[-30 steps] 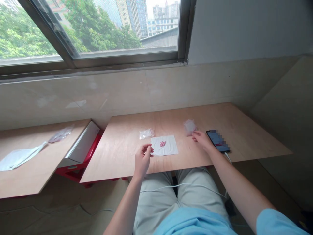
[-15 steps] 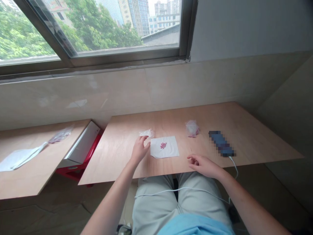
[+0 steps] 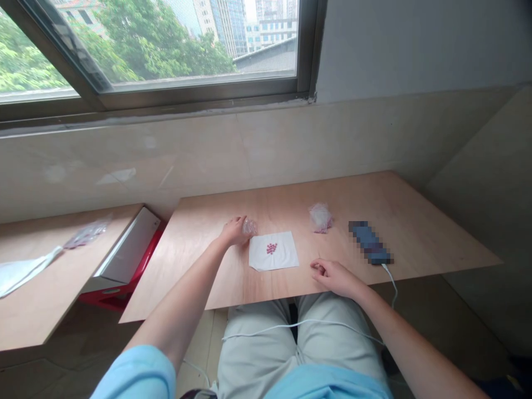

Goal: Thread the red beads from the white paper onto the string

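One packet (image 3: 250, 226) against left hand (image 3: 235, 230)

Trees (image 3: 149, 50) and buildings (image 3: 228, 30) are framed by a window (image 3: 199, 91). A phone (image 3: 369, 243) is connected to a white cable (image 3: 393, 285); on a second table (image 3: 41, 293) at the left, a white cloth (image 3: 25, 272) is laid beside a clear bag (image 3: 88, 235).

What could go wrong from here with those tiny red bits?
The small red pieces appear loose on the white sheet, so a bump might scatter them. The left hand is at the clear packet beside that sheet and could nudge it. The white cable hangs over the near edge of the table; a snag might drag the phone.
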`<state>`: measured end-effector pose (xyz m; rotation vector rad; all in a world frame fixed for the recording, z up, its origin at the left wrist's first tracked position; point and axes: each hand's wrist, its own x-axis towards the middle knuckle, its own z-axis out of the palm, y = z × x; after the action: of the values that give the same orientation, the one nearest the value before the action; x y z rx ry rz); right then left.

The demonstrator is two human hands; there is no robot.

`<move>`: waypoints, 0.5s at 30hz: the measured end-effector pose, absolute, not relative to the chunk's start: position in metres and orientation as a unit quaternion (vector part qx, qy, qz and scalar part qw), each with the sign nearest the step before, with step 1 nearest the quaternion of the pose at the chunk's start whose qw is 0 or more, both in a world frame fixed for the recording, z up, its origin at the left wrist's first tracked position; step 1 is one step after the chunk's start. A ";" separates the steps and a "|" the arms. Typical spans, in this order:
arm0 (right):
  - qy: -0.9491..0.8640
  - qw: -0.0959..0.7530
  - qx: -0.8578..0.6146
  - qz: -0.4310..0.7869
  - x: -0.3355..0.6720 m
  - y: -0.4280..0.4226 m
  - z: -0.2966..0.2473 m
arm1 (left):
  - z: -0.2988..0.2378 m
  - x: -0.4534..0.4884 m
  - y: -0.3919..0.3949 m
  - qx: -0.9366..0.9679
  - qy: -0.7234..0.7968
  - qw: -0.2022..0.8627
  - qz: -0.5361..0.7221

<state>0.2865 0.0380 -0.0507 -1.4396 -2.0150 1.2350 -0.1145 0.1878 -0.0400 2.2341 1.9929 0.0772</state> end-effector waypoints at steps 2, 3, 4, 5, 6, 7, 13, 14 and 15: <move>-0.717 0.186 -0.509 0.438 0.287 0.038 -0.050 | -0.040 -0.114 0.188 0.748 0.659 0.075 0.023; -0.717 0.186 -0.509 0.439 0.287 0.038 -0.051 | -0.040 -0.114 0.188 0.750 0.657 0.075 0.022; -0.717 0.187 -0.508 0.440 0.287 0.038 -0.051 | -0.040 -0.114 0.188 0.751 0.655 0.075 0.021; -0.717 0.187 -0.508 0.440 0.287 0.039 -0.052 | -0.040 -0.113 0.187 0.753 0.654 0.074 0.021; -0.717 0.187 -0.508 0.440 0.287 0.039 -0.052 | -0.039 -0.113 0.187 0.754 0.652 0.074 0.022; -0.717 0.186 -0.508 0.440 0.287 0.039 -0.053 | -0.039 -0.112 0.187 0.755 0.652 0.072 0.023; -0.720 0.188 -0.507 0.435 0.287 0.038 -0.052 | -0.040 -0.111 0.190 0.750 0.658 0.068 0.024; -0.720 0.189 -0.507 0.434 0.287 0.038 -0.051 | -0.040 -0.111 0.191 0.749 0.658 0.069 0.023; -0.721 0.190 -0.507 0.433 0.287 0.038 -0.050 | -0.039 -0.111 0.191 0.749 0.658 0.069 0.022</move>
<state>0.2870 0.0377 -0.0504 -1.4242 -2.0269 1.2161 -0.1111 0.1912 -0.0392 2.2549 1.9818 0.0649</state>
